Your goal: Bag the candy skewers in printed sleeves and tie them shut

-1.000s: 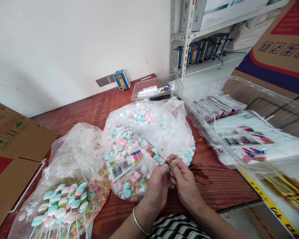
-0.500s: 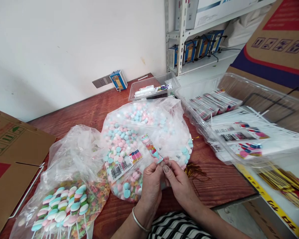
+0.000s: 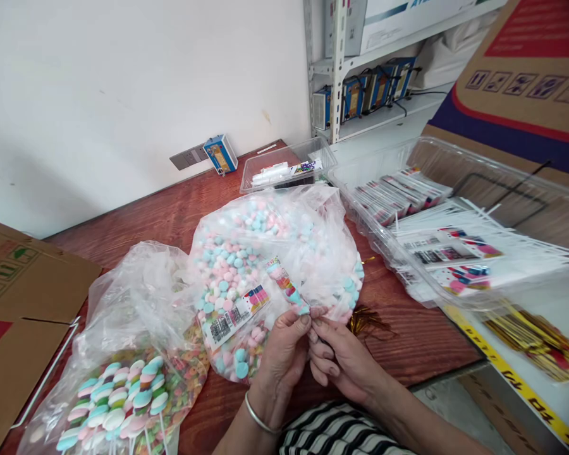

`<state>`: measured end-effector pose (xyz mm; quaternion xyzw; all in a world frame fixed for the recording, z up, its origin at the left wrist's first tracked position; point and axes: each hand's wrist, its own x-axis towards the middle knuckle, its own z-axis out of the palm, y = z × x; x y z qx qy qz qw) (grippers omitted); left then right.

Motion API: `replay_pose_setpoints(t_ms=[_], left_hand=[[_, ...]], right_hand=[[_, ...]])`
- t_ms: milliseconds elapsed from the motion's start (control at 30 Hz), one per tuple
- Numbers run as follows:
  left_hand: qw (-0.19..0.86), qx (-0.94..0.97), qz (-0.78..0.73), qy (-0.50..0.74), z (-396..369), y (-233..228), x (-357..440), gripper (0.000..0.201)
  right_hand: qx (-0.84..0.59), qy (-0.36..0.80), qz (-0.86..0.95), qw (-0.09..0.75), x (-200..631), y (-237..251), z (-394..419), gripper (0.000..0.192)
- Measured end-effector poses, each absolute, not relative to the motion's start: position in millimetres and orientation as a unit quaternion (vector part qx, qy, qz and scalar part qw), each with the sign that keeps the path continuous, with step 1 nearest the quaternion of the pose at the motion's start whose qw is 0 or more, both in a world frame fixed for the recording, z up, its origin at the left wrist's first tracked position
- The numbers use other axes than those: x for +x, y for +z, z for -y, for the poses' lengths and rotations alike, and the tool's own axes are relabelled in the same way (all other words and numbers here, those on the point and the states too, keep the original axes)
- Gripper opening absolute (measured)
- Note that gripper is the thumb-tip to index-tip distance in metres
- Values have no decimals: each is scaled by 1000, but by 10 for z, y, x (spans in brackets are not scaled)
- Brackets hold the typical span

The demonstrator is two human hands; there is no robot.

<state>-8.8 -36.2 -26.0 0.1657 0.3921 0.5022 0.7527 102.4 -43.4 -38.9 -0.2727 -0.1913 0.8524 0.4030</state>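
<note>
My left hand (image 3: 283, 344) is closed in a pinch around the lower end of a wrapped marshmallow candy (image 3: 284, 282), a slim printed packet with coloured pieces inside, tilted up and left. Thumb and forefinger of my right hand (image 3: 341, 354) pinch at that same gathered end; its other fingers are curled loosely, and what lies between the fingertips is too small to make out. Beneath both hands is a big clear bag of pink, blue and white marshmallows (image 3: 227, 259). On that bag, left of the packet, lies a flat printed wrapper (image 3: 237, 316).
Marshmallow sticks (image 3: 118, 401) lie on a bag of gummy candies (image 3: 189, 360) at left. A clear tray (image 3: 379, 246) at right holds wrappers and white sticks. Gold twist ties (image 3: 367, 321) lie beside my right hand. Cardboard boxes (image 3: 33, 328) flank the wooden table (image 3: 137, 208).
My right hand's fingers have shifted slightly and loosened around the packet's end, its lower fingers now spread below. My left hand keeps its pinch. The view has turned slightly to the right.
</note>
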Motion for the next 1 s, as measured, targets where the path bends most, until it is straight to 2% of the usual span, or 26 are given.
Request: replay_pose_setpoints(t_ms=[133, 300, 367, 600, 733, 867, 933, 1000], left_hand=[[720, 151, -423, 529, 341, -235, -25, 33], [664, 123, -439, 593, 349, -173, -2, 23], [664, 134, -434, 594, 374, -169, 32, 23], [682, 153, -407, 589, 452, -135, 70, 22], [721, 189, -354, 565, 435, -72, -40, 30], [701, 172, -379, 579, 400, -96, -75, 28], [688, 155, -407, 580, 389, -129, -48, 28], [678, 147, -416, 589, 382, -159, -9, 28]], right_hand=[[-393, 679, 404, 472, 1026, -409, 459, 30], [-455, 528, 563, 444, 1088, -398, 539, 26], [-457, 526, 566, 441, 1078, -408, 553, 27], [-399, 655, 435, 471, 989, -428, 542, 28], [-372, 675, 418, 480, 1013, -381, 524, 32], [-345, 729, 394, 440, 1017, -346, 502, 36], [-373, 696, 432, 436, 1025, -323, 497, 32], [-431, 600, 492, 461, 1043, -297, 493, 23]])
